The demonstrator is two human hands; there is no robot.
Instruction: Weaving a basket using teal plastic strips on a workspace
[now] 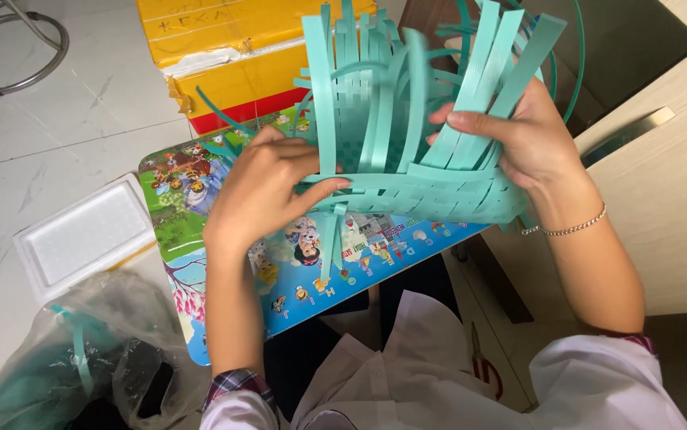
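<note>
A half-woven teal strip basket (407, 151) is held between both hands above a small cartoon-printed table (200, 207). Its lower woven band is pinched by the closed fingers of the left hand (260, 195), while loose upright strips are gripped by the curled fingers of the right hand (522, 135). A yellow box (224, 48) stands beyond the fingers, and a white foam tray (80, 235) lies left of them.

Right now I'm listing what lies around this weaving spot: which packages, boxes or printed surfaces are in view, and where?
Cardboard box: top centre on the floor, yellow with a red base, taped.
Foam tray: left on the floor, white, rectangular.
Plastic bag: bottom left, clear, crumpled, teal strips inside.
Printed board: under both hands, rectangular, bright cartoon pictures.
</note>
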